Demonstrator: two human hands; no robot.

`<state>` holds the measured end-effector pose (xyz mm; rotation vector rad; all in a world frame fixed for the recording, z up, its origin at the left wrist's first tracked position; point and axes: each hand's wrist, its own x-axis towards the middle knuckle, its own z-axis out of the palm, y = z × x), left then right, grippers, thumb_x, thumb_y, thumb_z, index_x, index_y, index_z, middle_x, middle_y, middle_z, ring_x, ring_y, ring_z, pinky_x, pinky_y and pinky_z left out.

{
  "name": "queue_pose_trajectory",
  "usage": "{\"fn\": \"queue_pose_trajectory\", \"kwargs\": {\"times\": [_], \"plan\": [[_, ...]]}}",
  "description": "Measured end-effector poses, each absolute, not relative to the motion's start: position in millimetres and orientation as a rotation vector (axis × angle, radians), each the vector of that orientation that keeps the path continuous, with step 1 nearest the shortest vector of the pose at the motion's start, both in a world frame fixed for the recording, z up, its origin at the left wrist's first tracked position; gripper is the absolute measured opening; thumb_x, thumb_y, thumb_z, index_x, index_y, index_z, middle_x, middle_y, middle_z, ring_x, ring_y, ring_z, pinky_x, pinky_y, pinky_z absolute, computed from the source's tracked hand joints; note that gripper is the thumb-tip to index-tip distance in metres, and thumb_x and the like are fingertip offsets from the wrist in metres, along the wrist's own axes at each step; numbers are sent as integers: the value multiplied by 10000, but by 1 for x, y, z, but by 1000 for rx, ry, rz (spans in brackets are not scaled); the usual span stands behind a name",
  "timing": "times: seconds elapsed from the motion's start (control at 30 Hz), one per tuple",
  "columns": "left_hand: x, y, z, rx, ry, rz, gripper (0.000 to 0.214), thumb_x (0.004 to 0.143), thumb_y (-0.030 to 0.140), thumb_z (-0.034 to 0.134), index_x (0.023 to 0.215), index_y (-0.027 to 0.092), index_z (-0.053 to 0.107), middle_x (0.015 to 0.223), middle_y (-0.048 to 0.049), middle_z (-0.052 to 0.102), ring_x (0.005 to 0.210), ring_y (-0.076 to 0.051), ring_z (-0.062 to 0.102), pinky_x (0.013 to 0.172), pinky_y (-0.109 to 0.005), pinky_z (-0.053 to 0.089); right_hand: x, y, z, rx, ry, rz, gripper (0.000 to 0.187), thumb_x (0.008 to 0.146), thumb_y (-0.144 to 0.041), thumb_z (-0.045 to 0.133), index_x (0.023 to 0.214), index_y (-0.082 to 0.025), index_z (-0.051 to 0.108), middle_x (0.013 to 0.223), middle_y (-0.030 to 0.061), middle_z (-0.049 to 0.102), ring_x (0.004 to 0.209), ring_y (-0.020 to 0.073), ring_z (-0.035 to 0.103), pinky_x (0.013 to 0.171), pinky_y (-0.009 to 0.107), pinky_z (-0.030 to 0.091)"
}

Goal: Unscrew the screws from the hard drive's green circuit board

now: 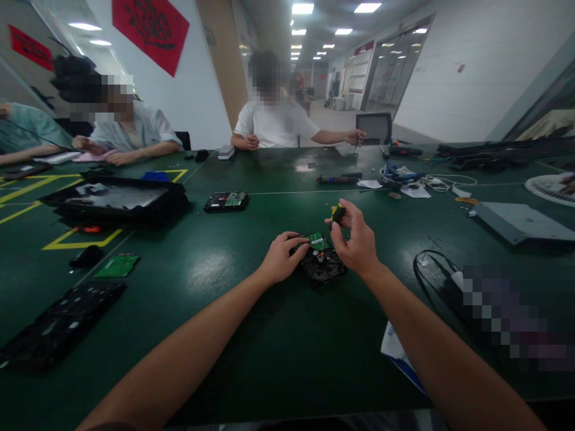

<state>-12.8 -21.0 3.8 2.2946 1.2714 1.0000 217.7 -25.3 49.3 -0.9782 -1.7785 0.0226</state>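
A hard drive (322,268) with a green circuit board (318,240) lies on the table in front of me. My left hand (284,256) steadies it from the left, thumb and fingers on its edge and board. Between the fingertips of my right hand (358,239) is a small screwdriver with a yellow and black handle (336,214). It is held above the right side of the drive, shaft pointing down. Whether its tip touches a screw is too small to make out.
Another hard drive (226,201) lies farther off. Left are a black tray (119,200), a loose green board (117,266) and a long black part (63,323). A grey metal box (525,222), cables (404,173) and a packet (398,353) are on the right. Co-workers sit across the table.
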Motion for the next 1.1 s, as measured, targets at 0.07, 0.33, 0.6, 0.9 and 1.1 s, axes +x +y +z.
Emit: {"fn": "queue_pose_trajectory", "kwargs": {"times": [0.07, 0.33, 0.6, 0.9, 1.1], "plan": [[-13, -20, 2, 2279, 1320, 1020, 320, 1046, 421, 591, 1232, 254, 791, 1249, -88, 718, 1224, -275, 637, 1101, -483, 507, 217, -24, 47, -979, -1755, 25, 598, 1000, -263, 574, 1561, -278, 368, 1384, 133, 638, 960, 237, 758, 906, 455, 654], [-15, -17, 1, 2251, 1330, 985, 277, 1001, 272, 641, 1246, 246, 768, 1232, -71, 750, 1226, -274, 630, 1111, -468, 494, 219, -23, 48, -966, -1762, -69, 602, 968, -273, 632, 1533, -311, 428, 1286, 108, 658, 965, 263, 729, 899, 501, 652], [-16, -15, 3, 2180, 1349, 1015, 245, 971, 187, 632, 1153, 241, 786, 1211, -37, 771, 1216, -248, 644, 1124, -439, 484, 218, -22, 46, -974, -1728, -92, 606, 954, -282, 659, 1519, -308, 440, 1299, 108, 647, 933, 248, 720, 858, 472, 656], [-17, -17, 4, 2172, 1353, 1096, 213, 933, 137, 656, 1080, 226, 782, 1158, -34, 787, 1130, -226, 689, 1049, -396, 523, 217, -25, 48, -958, -1772, -20, 571, 1016, -267, 560, 1563, -310, 399, 1317, 100, 673, 978, 241, 745, 928, 472, 641], [-17, -17, 3, 2166, 1359, 1097, 209, 939, 146, 650, 1084, 221, 781, 1157, -38, 788, 1129, -231, 694, 1049, -405, 524, 218, -26, 51, -991, -1784, -170, 593, 981, -298, 646, 1541, -324, 455, 1135, 80, 665, 908, 252, 682, 853, 491, 643]]}}
